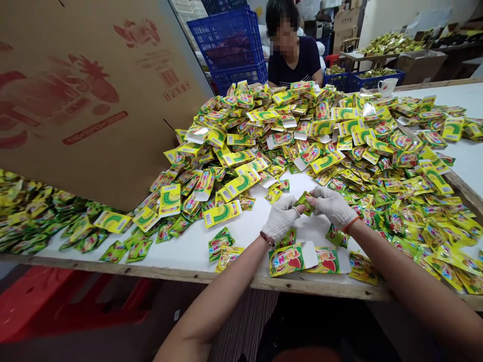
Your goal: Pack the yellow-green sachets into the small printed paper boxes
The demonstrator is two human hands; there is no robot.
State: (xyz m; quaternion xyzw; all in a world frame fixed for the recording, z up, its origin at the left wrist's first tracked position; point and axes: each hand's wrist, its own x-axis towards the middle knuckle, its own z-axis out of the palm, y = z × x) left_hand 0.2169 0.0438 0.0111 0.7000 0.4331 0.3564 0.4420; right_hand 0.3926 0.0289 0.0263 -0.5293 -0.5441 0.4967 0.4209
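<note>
Between my two gloved hands is a small green candy packet [304, 203]. My left hand [281, 218], in a white fingerless glove, pinches its left end. My right hand [335, 206], gloved the same way, grips its right end. Below them, near the table's front edge, lie two flat yellow-and-green cartons with open white flaps, a left carton [287, 260] and a right carton [327, 260]. A yellow packet [229, 257] and a green packet [220, 242] rest left of my left forearm. Another green packet [337, 236] sits under my right wrist.
A large heap of cartons and packets [279, 118] covers the table's middle and right. At left stands a big cardboard box [86, 100]. Across the table sits a person [296, 55], beside stacked blue crates [230, 42]. A red stool [45, 301] is below left.
</note>
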